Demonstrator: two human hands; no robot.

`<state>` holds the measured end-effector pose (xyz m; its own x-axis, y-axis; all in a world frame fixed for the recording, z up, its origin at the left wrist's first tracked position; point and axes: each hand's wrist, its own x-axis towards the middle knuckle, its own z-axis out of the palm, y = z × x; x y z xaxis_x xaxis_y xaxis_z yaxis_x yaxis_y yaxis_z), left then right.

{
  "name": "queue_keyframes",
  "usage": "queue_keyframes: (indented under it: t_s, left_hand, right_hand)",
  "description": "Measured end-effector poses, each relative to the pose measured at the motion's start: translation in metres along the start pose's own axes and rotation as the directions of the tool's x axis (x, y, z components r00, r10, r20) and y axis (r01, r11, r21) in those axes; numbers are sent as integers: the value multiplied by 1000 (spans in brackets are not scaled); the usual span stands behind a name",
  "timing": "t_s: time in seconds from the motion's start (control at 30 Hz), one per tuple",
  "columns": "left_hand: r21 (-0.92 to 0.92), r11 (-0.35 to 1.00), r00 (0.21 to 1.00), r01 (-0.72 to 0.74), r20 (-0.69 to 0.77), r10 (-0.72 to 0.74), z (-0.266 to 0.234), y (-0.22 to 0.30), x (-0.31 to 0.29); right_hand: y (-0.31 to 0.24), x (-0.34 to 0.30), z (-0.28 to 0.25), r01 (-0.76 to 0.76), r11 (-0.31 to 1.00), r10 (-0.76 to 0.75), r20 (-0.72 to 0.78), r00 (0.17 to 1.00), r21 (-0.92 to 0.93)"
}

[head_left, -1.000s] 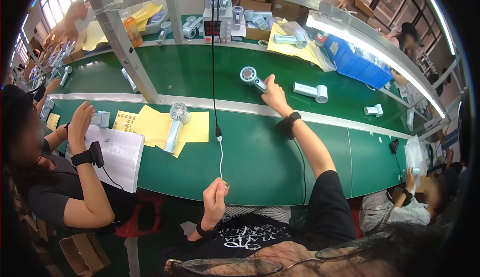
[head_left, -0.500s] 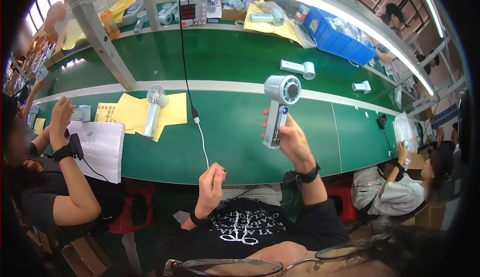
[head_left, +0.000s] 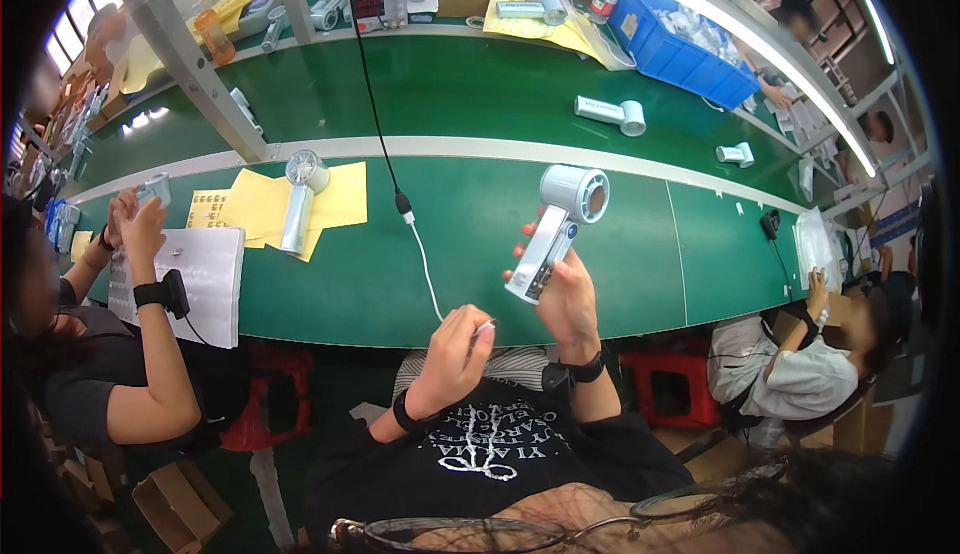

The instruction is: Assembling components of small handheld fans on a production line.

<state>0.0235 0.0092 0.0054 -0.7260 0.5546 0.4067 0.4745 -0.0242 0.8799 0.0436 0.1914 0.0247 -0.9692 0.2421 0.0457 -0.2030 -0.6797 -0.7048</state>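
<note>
Raised over the green worktop [head_left: 625, 244], a pale blue handheld fan [head_left: 553, 224], firmly in the right hand [head_left: 567, 309]. A closed hold low on the handle, with fingers wrapped round from behind to the left side and with the thumb along the right. At the top of the fan, a round head, tilted rightward, with the grille toward the right. Just left of the fan, nearer the body and apart from it, the left hand [head_left: 450, 362], nearly closed, with curled fingers and with thumb and forefinger in a pinch on the end of a white cable [head_left: 428, 272]. Left of the fan, at the other end of that cable, a black connector [head_left: 403, 203] on a black cord [head_left: 372, 94] from above. Farther left of the fan, yellow sheets [head_left: 340, 199] beneath a second fan [head_left: 298, 216]. Well left of the fan, a white pad [head_left: 180, 279] and a co-worker in dark grey [head_left: 125, 364], with both hands raised around something pale blue. Beyond the fan, a pale rail [head_left: 450, 149]; past that and to the fan's right, a third fan [head_left: 610, 112] on its side. Farther to the fan's right, a fourth fan [head_left: 735, 155] and, deeper behind, a blue bin [head_left: 685, 69] full of pale items too small to make out. Well right of the fan, a seated co-worker in a pale top [head_left: 800, 379].
</note>
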Motion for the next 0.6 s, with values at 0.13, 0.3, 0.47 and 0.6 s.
queue_keyframes:
  t_s: [0.13, 0.3, 0.47, 0.6]
  left_hand:
    - [12, 996, 995, -87, -56, 88, 9, 4, 11]
    - [63, 997, 983, -34, -180, 45, 9, -7, 18]
    - [-23, 997, 979, 69, -189, -73, 7, -8, 21]
    - [-92, 992, 981, 89, -163, -103, 3, -8, 20]
  right_hand:
    - [7, -4, 8, 9, 999, -9, 1, 1000, 48]
    - [15, -9, 9, -31, 999, 31, 10, 999, 38]
    - [28, -12, 8, -13, 998, 12, 9, 1000, 66]
    - [32, -13, 8, -40, 997, 37, 35, 999, 70]
